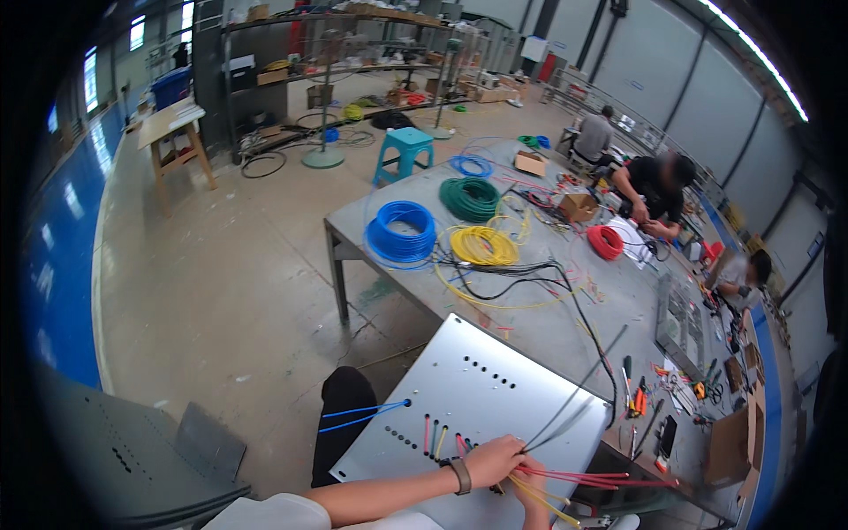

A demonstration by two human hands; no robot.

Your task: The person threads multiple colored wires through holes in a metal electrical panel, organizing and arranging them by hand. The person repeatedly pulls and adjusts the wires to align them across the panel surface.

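A pale grey metal panel [459, 389] with rows of small holes lies tilted before me, its far edge by the workbench. Red, yellow and dark wires pass through its holes. My left hand [493, 461], with a watch on the wrist, is closed over the panel, gripping dark wires [579, 389] that stretch up to the right, blurred. Close against it, my right hand [533, 496] is closed around a bunch of red wires [601, 478] and yellow wires [549, 501]; its fingertips are partly hidden. Two blue wires [367, 412] come out of a hole on the panel's left side.
On the metal workbench [353, 216] lie blue [400, 231], green [470, 200] and yellow [483, 246] wire coils, black cables and hand tools [636, 397]. A co-worker [654, 190] sits across it. A teal stool [406, 152] stands beyond the bench.
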